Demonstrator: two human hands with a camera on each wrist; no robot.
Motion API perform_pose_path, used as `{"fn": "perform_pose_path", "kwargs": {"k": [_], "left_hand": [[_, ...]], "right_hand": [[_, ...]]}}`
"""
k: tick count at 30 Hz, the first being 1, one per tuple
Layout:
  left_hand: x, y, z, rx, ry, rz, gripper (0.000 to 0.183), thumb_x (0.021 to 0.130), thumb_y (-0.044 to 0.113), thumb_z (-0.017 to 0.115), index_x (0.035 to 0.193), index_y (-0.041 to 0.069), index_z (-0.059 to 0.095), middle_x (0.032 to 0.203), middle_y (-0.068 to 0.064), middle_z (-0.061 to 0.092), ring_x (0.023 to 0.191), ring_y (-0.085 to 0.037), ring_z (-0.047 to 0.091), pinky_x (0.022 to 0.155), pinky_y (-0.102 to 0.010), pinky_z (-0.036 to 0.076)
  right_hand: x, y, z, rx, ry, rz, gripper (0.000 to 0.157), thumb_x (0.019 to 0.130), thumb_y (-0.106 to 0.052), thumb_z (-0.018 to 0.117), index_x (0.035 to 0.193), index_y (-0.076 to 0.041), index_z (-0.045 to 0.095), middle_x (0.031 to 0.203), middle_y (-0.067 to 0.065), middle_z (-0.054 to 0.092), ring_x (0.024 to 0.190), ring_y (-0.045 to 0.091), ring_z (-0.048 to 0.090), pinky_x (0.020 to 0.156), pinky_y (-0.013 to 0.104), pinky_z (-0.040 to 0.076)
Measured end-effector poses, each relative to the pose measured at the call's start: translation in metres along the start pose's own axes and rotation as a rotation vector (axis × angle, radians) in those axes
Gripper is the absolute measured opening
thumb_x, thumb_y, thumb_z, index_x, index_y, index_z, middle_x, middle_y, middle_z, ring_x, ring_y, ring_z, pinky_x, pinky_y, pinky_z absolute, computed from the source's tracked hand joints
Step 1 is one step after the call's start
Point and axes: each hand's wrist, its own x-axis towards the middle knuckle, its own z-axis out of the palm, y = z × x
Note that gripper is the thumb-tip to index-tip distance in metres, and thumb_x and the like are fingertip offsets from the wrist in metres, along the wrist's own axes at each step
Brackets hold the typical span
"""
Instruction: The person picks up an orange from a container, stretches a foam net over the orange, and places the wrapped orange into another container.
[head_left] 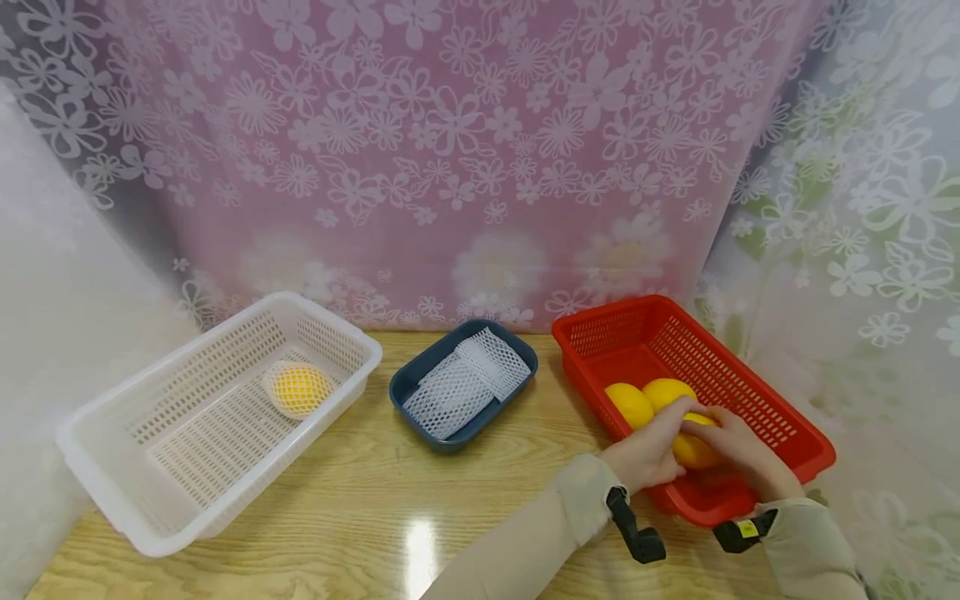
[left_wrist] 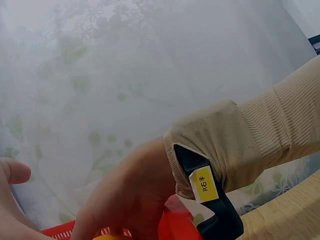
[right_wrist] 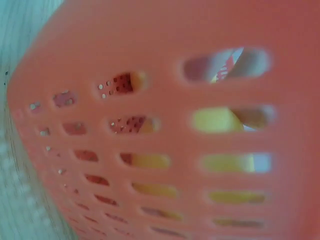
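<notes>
Both hands are down inside the red basket (head_left: 757, 392) at the right of the head view. My left hand (head_left: 651, 450) and right hand (head_left: 742, 450) meet around a yellow fruit (head_left: 693, 450), holding it between them; the fingers partly cover it. Beside their fingertips lie two more smooth yellow fruits, one at the left (head_left: 628, 406) and one behind (head_left: 667, 392). The left wrist view shows my right hand (left_wrist: 127, 195) reaching down over the fruit. Through the slots of the red basket wall (right_wrist: 160, 90), the right wrist view catches patches of yellow; my right hand is mostly hidden there.
In the middle, a dark blue tray (head_left: 401, 385) contains white foam net sleeves (head_left: 468, 379). To the left stands a white basket (head_left: 127, 458) with one yellow fruit in a white net (head_left: 298, 390). Floral curtains (head_left: 450, 167) hang behind the wooden table (head_left: 360, 500).
</notes>
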Motion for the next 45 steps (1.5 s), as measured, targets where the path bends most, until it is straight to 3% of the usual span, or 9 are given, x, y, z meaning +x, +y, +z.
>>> {"fn": "perform_pose_path", "kwargs": {"k": [4,9,13,17,24,29,33,39,45], "left_hand": [[-0.006,0.004,0.001,-0.022,-0.012,0.034,0.042,0.089,0.028,0.057,0.126,0.008,0.054,0.137,-0.015,0.047,0.134,-0.049,0.033,0.11,-0.07,0.007],[-0.017,0.008,0.001,-0.136,-0.035,0.042,0.057,0.087,0.03,0.059,0.133,-0.002,0.045,0.138,-0.025,0.043,0.136,-0.062,0.02,0.112,-0.068,0.006],[-0.027,0.009,-0.002,-0.201,-0.021,0.056,0.065,0.088,0.03,0.061,0.136,-0.007,0.038,0.136,-0.032,0.038,0.134,-0.063,0.02,0.113,-0.066,0.01],[-0.034,0.007,-0.006,-0.193,-0.01,0.091,0.06,0.089,0.025,0.06,0.136,-0.006,0.038,0.133,-0.034,0.034,0.129,-0.062,0.026,0.113,-0.063,0.016],[-0.044,0.006,-0.015,-0.188,-0.089,0.15,0.046,0.092,0.021,0.058,0.13,0.001,0.044,0.124,-0.028,0.035,0.119,-0.052,0.037,0.113,-0.061,0.022],[-0.054,0.01,-0.029,-0.251,-0.145,0.162,0.044,0.092,0.021,0.056,0.129,0.0,0.045,0.125,-0.03,0.039,0.126,-0.059,0.035,0.113,-0.062,0.022],[-0.069,0.014,-0.042,-0.292,-0.195,0.172,0.048,0.094,0.021,0.052,0.135,0.0,0.041,0.128,-0.029,0.042,0.129,-0.057,0.037,0.112,-0.06,0.025],[-0.091,0.019,-0.063,-0.269,-0.279,0.204,0.051,0.095,0.023,0.048,0.14,0.0,0.039,0.131,-0.023,0.048,0.129,-0.048,0.044,0.112,-0.055,0.028],[-0.103,0.023,-0.085,-0.227,-0.366,0.257,0.041,0.099,0.026,0.045,0.133,0.003,0.047,0.123,-0.014,0.056,0.116,-0.034,0.058,0.11,-0.048,0.035]], "right_hand": [[-0.004,-0.003,0.0,0.003,0.058,-0.037,0.078,0.099,-0.052,0.052,0.14,0.011,0.034,0.128,0.027,0.046,0.105,0.034,0.048,0.079,0.031,0.047],[-0.01,-0.008,-0.001,0.014,0.14,-0.091,0.071,0.098,-0.049,0.056,0.137,0.007,0.04,0.128,0.024,0.048,0.103,0.03,0.05,0.074,0.023,0.047],[-0.017,-0.014,0.0,0.001,0.192,-0.114,0.067,0.097,-0.048,0.058,0.136,0.004,0.042,0.127,0.023,0.049,0.103,0.03,0.049,0.073,0.024,0.047],[-0.025,-0.021,0.002,-0.022,0.235,-0.134,0.068,0.096,-0.047,0.061,0.138,0.003,0.042,0.127,0.026,0.048,0.102,0.033,0.049,0.07,0.025,0.047],[-0.035,-0.04,0.003,-0.061,0.306,-0.225,0.067,0.095,-0.042,0.065,0.138,0.003,0.041,0.124,0.025,0.048,0.098,0.035,0.051,0.066,0.024,0.05],[-0.045,-0.06,0.011,-0.105,0.394,-0.301,0.063,0.092,-0.035,0.071,0.135,0.003,0.046,0.122,0.026,0.047,0.095,0.036,0.05,0.063,0.027,0.048],[-0.053,-0.077,0.022,-0.129,0.456,-0.348,0.064,0.086,-0.031,0.078,0.134,0.0,0.049,0.122,0.026,0.044,0.095,0.037,0.049,0.064,0.031,0.046],[-0.064,-0.102,0.04,-0.175,0.544,-0.435,0.07,0.078,-0.028,0.085,0.132,-0.001,0.051,0.12,0.026,0.043,0.093,0.039,0.051,0.067,0.04,0.047],[-0.073,-0.125,0.061,-0.196,0.671,-0.578,0.072,0.067,-0.016,0.091,0.127,0.0,0.053,0.115,0.023,0.046,0.096,0.039,0.045,0.069,0.047,0.042]]}}
